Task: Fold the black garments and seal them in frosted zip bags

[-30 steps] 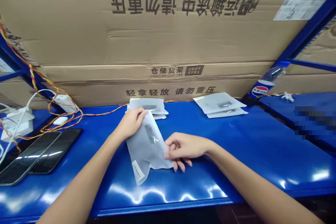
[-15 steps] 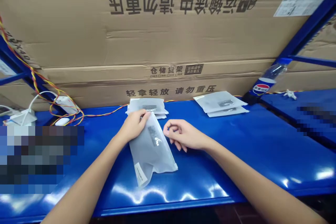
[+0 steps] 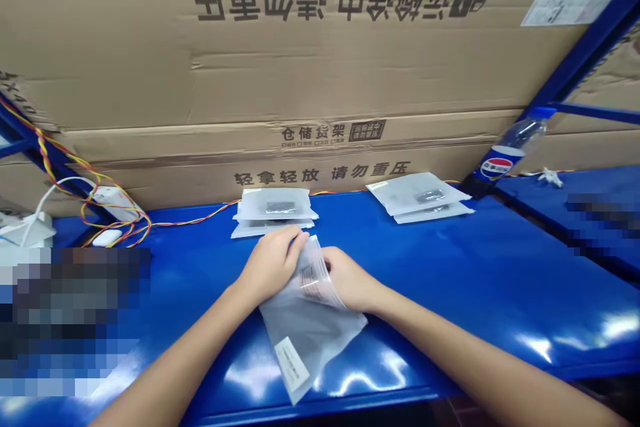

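A frosted plastic zip bag (image 3: 325, 330) with dark print and a white label (image 3: 291, 360) tilts between my hands, above a blue metal surface. My left hand (image 3: 273, 263) is closed on the bag's upper left side, thumb on top. At the bag's right edge, my right hand (image 3: 353, 283) is closed against the plastic, which bulges and curves there. Its fingertips are hidden by the bag, so I cannot tell whether they are inside it or behind it. Just beyond my left hand lies a small stack of similar bags (image 3: 275, 203).
Another stack of frosted bags (image 3: 420, 195) lies at the back right, near a cola bottle (image 3: 510, 153) leaning by the blue post. Large cardboard (image 3: 300, 87) closes off the back. Red-yellow wires (image 3: 195, 221) and a white power strip (image 3: 117, 203) sit at left.
My right hand has moved left from beside the bag onto its right edge. The bag has come nearer and its right side now bends and bulges. My left hand keeps its hold.
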Available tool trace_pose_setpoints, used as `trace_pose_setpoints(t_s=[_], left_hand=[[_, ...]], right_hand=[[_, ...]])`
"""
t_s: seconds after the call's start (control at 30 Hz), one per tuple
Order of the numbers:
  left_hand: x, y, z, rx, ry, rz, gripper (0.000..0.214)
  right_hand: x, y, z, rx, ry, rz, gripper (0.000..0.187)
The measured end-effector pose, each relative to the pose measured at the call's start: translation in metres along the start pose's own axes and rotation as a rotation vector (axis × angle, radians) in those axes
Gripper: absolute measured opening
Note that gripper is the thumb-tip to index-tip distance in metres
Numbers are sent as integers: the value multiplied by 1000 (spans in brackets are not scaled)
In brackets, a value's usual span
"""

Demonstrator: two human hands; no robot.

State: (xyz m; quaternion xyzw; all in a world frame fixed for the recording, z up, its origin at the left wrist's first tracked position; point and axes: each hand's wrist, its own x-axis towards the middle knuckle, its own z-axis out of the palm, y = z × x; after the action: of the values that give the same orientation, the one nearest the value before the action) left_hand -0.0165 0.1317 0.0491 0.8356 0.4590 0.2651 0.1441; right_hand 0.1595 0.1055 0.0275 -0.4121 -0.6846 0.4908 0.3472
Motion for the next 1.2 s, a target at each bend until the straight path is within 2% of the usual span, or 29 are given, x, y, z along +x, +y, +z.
trace_pose_setpoints(t_s=[0.1,0.17,0.23,0.33,0.47,0.53,0.63,0.67,0.73,0.8,0.87,0.93,1.03,1.1,1.2], left_hand=[[1,-5,-4,22,-3,-48,37],[4,-9,-10,83,-3,-83,35],[6,-15,-20,151,3,-105,35],[6,-23,-46,208,44,-131,36],[-6,-35,-83,344,77,-151,44],[-17,-44,-93,432,31,-163,44],[-34,-54,-94,495,6,-159,39],[-39,-55,-91,494,30,-133,36],[-48,-48,-84,470,104,-47,32],[-57,-29,-73,416,152,45,29],[-67,-1,-58,340,156,102,28],[-78,32,-38,258,165,122,26],[-86,72,3,178,264,98,24],[-85,86,33,118,290,81,25],[-78,90,69,88,223,108,30]], right_hand=[[-1,-2,-3,181,66,75,32],[-2,-7,-8,260,192,175,41],[-3,-15,-15,313,338,238,58],[-8,-27,-24,425,496,272,76],[-34,-21,-27,527,582,286,74],[-54,-7,-22,385,623,241,64],[-82,13,-6,-189,787,77,50],[-89,17,0,-385,836,-4,50],[-97,22,13,-648,825,-147,58],[-99,23,24,-760,696,-225,63],[-97,20,30,-802,613,-234,48],[-95,12,28,-754,610,-210,28],[-95,-3,10,-534,689,-158,27],[-99,-8,-8,-383,818,-92,31],[-107,4,-40,-280,992,70,38]])
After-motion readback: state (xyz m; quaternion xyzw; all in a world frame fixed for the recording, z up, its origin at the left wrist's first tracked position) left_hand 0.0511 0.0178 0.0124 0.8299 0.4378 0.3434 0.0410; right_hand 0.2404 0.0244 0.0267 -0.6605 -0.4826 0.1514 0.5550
